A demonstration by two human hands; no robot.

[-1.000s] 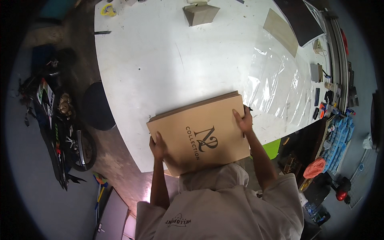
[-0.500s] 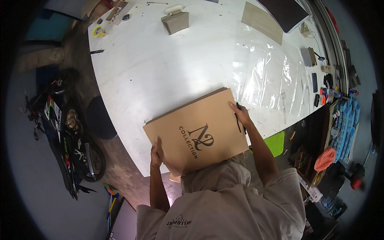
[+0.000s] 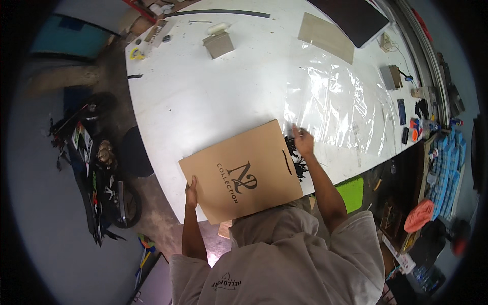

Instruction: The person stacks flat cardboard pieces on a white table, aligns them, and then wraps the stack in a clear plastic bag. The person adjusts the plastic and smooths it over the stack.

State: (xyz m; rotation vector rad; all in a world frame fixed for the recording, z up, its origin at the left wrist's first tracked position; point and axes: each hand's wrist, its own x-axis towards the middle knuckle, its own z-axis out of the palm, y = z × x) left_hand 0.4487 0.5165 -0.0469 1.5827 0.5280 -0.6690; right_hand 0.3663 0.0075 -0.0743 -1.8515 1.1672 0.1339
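Observation:
A brown paper bag (image 3: 254, 152) with a black printed design lies flat at the table's near edge, tilted. It seems to top a stack, as a bunch of black cord handles (image 3: 299, 161) sticks out past its right side. My left hand (image 3: 191, 193) grips the bag's left edge, thumb on top and fingers hidden beneath. Just off the upper right corner, above the black handles, is my right hand (image 3: 304, 142); its fingers are apart and partly bent, with nothing seen in them.
Clear plastic sheeting (image 3: 340, 101) covers the white table (image 3: 213, 96) at right. Farther back stand a grey block (image 3: 219, 46), a grey-beige board (image 3: 325, 38) and a dark panel (image 3: 351, 20). A motorcycle (image 3: 96, 168) is at left; a green mat (image 3: 349, 194) lies below the table at right.
My right hand has let go of the bag's right edge and moved slightly up and away. More black handles show there now. The bag has shifted slightly left, still in my left hand.

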